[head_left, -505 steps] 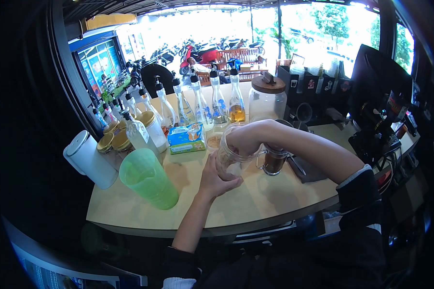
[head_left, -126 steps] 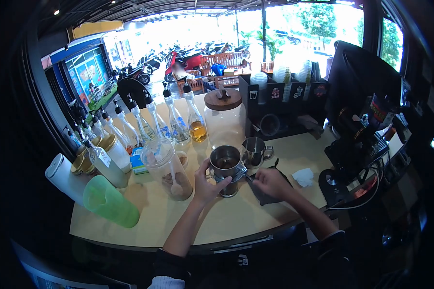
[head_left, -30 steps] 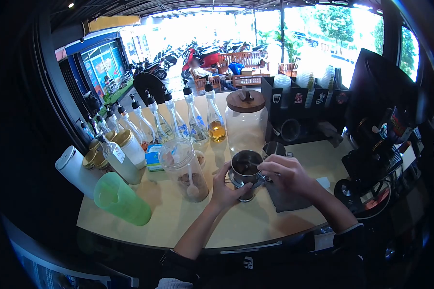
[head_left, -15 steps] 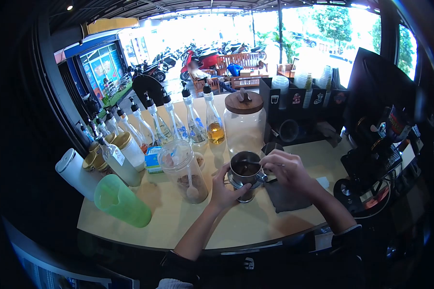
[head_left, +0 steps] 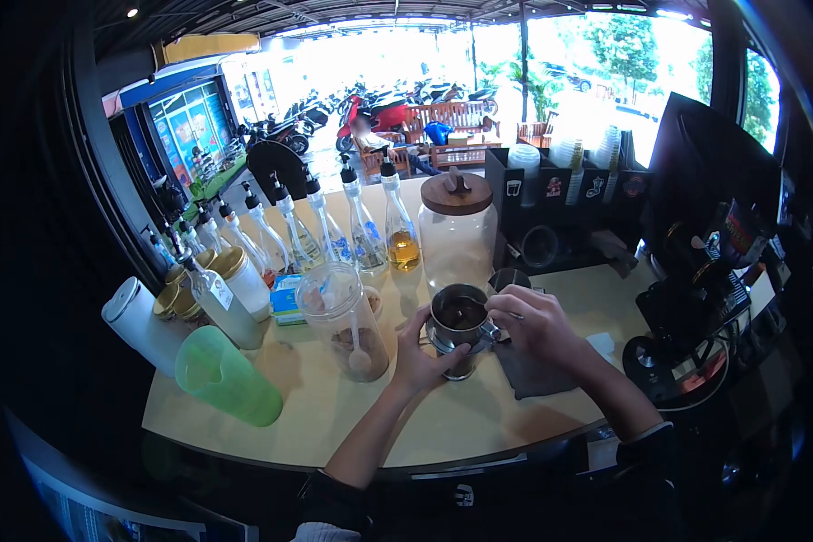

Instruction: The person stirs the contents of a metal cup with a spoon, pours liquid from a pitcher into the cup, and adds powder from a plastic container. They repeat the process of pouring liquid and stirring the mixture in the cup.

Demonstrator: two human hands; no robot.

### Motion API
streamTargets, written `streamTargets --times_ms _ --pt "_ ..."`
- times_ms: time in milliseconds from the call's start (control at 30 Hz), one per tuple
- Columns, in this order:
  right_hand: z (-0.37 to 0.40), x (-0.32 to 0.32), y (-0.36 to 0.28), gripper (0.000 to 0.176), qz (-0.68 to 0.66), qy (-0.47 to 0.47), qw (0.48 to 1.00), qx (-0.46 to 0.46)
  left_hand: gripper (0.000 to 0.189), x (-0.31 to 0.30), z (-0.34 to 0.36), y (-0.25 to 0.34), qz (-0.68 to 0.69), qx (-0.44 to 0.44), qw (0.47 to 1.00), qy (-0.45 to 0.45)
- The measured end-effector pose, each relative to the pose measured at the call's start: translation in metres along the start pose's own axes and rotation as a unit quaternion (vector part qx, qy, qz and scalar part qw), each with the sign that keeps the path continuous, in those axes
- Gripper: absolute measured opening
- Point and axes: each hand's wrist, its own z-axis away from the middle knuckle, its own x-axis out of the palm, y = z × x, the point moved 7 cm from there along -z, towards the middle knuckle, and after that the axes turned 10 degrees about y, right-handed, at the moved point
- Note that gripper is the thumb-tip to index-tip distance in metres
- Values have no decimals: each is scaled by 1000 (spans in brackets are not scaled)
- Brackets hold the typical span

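Note:
A metal coffee dripper [head_left: 444,336] with dark contents stands on a small glass [head_left: 462,369] on the counter. My left hand [head_left: 422,354] is wrapped around its near left side, thumb across the front. Above its right rim, my right hand [head_left: 537,321] pinches a thin spoon [head_left: 515,315]; its lower end is hard to make out against the dark inside. A clear jar [head_left: 341,312] left of my left hand holds brown powder and a pale scoop. Under my right hand lies a dark grey cloth [head_left: 537,369].
Several pump bottles [head_left: 403,226] line the counter's far left edge. A large wooden-lidded glass jar [head_left: 459,239] stands behind the dripper. At left is a green pitcher [head_left: 228,375]; at back right, a black cup holder [head_left: 551,194]. A person [head_left: 375,140] sits outside.
My right hand has shifted slightly, turning over the dripper's rim, and the spoon's angle has changed. My left hand keeps its hold on the dripper.

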Motion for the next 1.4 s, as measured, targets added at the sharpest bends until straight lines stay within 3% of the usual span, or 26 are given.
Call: streamTargets --times_ms 200,333,733,833,1233,1400 --pt "3 4 -14 19 -29 -27 999 -34 66 0 0 0 7 -7 1000 1" --pt "3 2 -7 19 29 -2 999 -22 66 1 1 -2 12 -10 1000 -4" --pt "5 3 -15 18 -26 -15 998 -48 68 0 1 -6 6 -17 1000 0" --pt "4 2 -8 18 33 -6 999 -24 68 1 2 -5 5 -6 1000 0" --pt "5 -5 -22 19 -3 -7 996 -87 66 0 -1 2 10 -17 1000 6" --pt "6 4 -8 18 12 3 998 -58 65 0 0 0 0 -3 1000 -2"
